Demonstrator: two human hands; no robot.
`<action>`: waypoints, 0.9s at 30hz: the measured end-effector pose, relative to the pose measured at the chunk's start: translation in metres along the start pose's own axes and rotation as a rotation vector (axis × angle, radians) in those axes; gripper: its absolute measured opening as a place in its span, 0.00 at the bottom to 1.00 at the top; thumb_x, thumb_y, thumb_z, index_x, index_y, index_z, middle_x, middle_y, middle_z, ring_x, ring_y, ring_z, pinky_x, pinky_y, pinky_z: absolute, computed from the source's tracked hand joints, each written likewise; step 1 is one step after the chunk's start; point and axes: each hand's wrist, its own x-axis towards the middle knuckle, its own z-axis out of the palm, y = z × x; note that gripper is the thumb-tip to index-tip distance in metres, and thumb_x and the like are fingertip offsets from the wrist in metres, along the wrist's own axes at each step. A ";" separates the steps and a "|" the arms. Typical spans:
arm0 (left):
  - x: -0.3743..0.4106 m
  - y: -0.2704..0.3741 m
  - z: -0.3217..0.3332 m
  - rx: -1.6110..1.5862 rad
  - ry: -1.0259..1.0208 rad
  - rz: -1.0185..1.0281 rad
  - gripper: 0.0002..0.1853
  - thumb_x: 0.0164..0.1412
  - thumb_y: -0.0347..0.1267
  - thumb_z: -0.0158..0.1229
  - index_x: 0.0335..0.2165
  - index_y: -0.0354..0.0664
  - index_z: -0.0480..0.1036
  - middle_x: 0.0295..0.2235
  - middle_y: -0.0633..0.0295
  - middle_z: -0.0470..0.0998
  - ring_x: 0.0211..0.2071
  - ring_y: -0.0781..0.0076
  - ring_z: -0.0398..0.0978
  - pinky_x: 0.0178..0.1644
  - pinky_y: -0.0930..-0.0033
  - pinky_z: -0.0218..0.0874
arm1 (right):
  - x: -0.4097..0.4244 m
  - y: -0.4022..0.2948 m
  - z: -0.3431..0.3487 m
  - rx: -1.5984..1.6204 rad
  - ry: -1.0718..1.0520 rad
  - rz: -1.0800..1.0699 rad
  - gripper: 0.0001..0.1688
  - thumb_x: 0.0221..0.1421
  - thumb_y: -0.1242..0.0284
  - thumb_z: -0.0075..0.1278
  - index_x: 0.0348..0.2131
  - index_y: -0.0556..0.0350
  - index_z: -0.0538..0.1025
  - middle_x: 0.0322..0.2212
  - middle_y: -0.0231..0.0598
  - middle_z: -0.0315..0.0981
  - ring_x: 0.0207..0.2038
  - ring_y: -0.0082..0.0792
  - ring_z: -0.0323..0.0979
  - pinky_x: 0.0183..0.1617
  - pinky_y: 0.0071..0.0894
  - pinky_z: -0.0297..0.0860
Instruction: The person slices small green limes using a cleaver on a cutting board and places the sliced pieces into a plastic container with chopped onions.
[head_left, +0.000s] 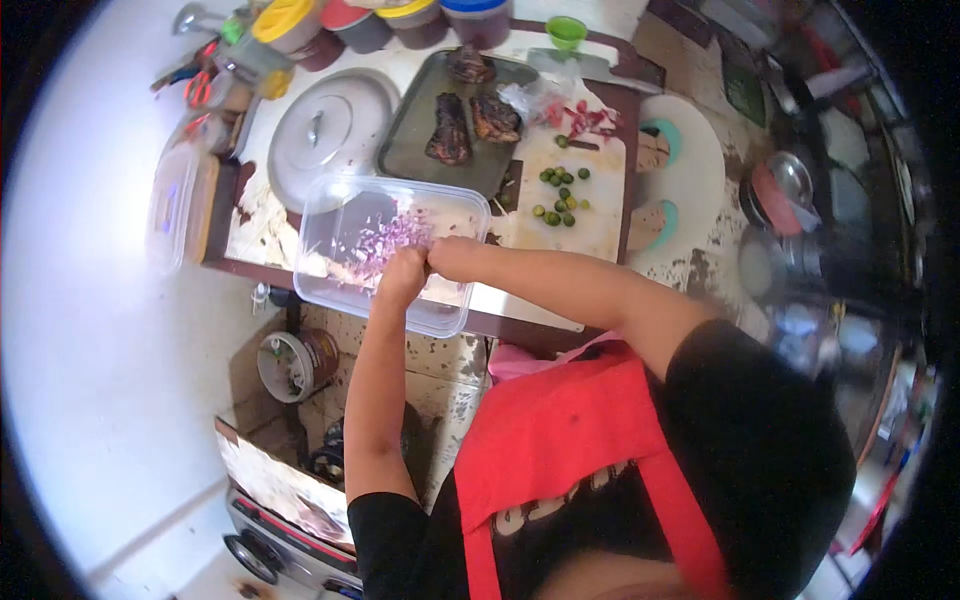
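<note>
My left hand (407, 274) and my right hand (454, 257) meet knuckle to knuckle above a clear plastic container (439, 319). Their fingers are curled, and whatever may be between them is hidden. Chopped red onion (388, 234) lies scattered over the container's bottom, just beyond my hands. The container rests at the table's near edge and partly overhangs it. Right of it, several small green citrus fruits (555, 178) lie on a white cutting board (604, 225). One or two of them look yellowish.
Behind the container, a dark tray (409, 166) bears charred meat pieces (450, 127). A round metal lid (330, 142) lies to its left. Reddish scraps (592, 120), a plastic bag (525, 101) and a wide blade (581, 67) are at the back right. Lidded tubs (356, 26) line the back.
</note>
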 end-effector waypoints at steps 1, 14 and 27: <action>0.003 -0.001 0.006 -0.035 -0.013 0.056 0.06 0.42 0.26 0.55 0.20 0.33 0.68 0.22 0.46 0.72 0.26 0.46 0.70 0.29 0.55 0.61 | -0.001 0.003 0.007 0.014 0.013 0.060 0.11 0.44 0.73 0.43 0.24 0.60 0.75 0.26 0.47 0.72 0.32 0.45 0.71 0.34 0.40 0.68; 0.009 0.010 -0.002 -0.065 -0.036 -0.029 0.05 0.40 0.26 0.56 0.21 0.37 0.70 0.23 0.47 0.72 0.25 0.49 0.70 0.27 0.57 0.61 | 0.010 0.011 0.012 -0.048 0.017 0.128 0.11 0.42 0.70 0.44 0.25 0.55 0.76 0.28 0.45 0.72 0.33 0.42 0.71 0.38 0.39 0.67; 0.018 0.042 0.011 -0.826 0.502 -0.539 0.13 0.41 0.23 0.59 0.31 0.36 0.73 0.22 0.61 0.74 0.23 0.80 0.69 0.28 0.78 0.61 | -0.092 0.186 -0.102 -0.042 0.478 0.374 0.06 0.37 0.80 0.45 0.23 0.55 0.72 0.25 0.49 0.67 0.30 0.48 0.67 0.34 0.42 0.65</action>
